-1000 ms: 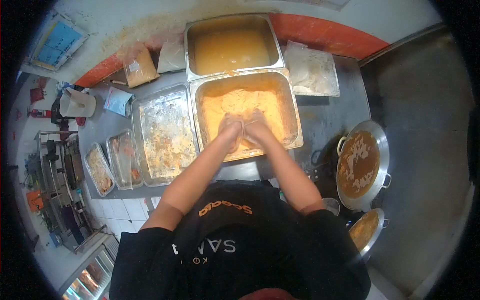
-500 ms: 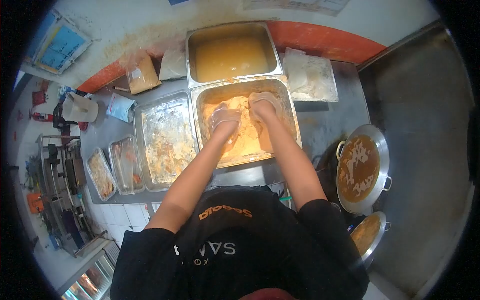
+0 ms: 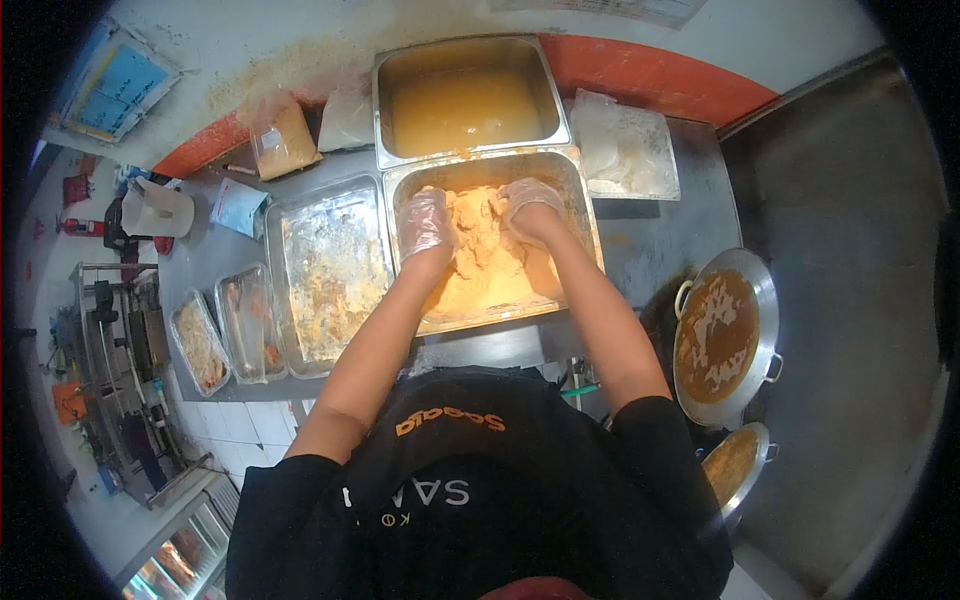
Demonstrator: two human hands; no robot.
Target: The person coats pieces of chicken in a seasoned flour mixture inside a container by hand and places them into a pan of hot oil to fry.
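Note:
Both hands wear clear plastic gloves and reach into a steel pan (image 3: 590, 215) of orange-tinted flour (image 3: 485, 285). Along the pan's left side, my left hand (image 3: 427, 222) sits in the flour with its glove shining. My right hand (image 3: 530, 208) bends inward near the back right of the same pan. The fingers of both hands are partly hidden, so their grip does not show clearly. Between the hands the flour is heaped and lumpy; I cannot make out whether pieces lie inside it.
Behind stands a steel pan of cloudy yellow liquid (image 3: 465, 110). A crusted metal tray (image 3: 335, 270) and lidded plastic boxes (image 3: 250, 320) are at left. A bag of white powder (image 3: 625, 150) lies at right. Two woks (image 3: 715, 335) of brown oil stand to the right.
My left hand has moved left, toward the pan's side wall. My right hand has shifted slightly and turned inward. The flour between them is more exposed.

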